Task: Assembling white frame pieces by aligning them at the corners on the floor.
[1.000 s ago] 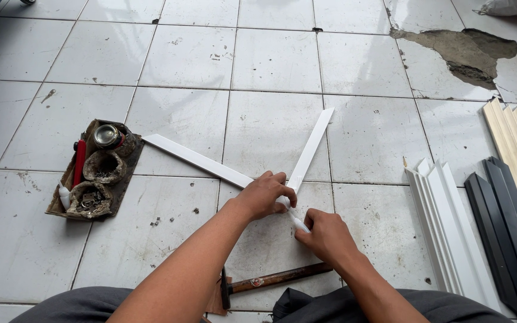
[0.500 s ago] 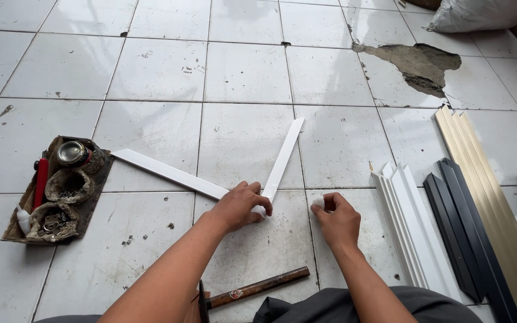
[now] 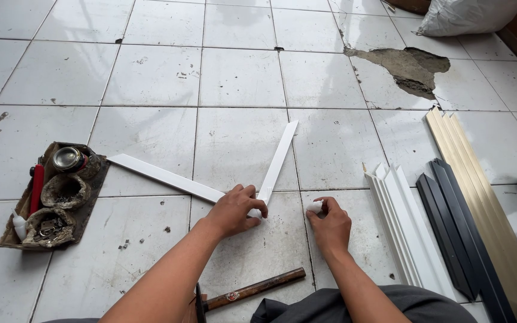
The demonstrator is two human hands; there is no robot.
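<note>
The left hand (image 3: 234, 210) covers the spot where the two white strips (image 3: 277, 161) meet, so the joint itself cannot be seen. The right hand (image 3: 329, 225) closes around a small white object (image 3: 314, 207), too hidden to identify. The hammer (image 3: 249, 290) head is cut off behind the left forearm near the bottom edge.

On the floor (image 3: 240, 78), two trim strips (image 3: 279, 160) meet in a V under the left hand (image 3: 233, 210). The right hand (image 3: 329, 224) rests just right of that joint, apart from it. A tray of tins (image 3: 55, 194) lies far left, a hammer (image 3: 252, 290) nearest the person, and stacked profiles (image 3: 450, 227) lie to the right.
</note>
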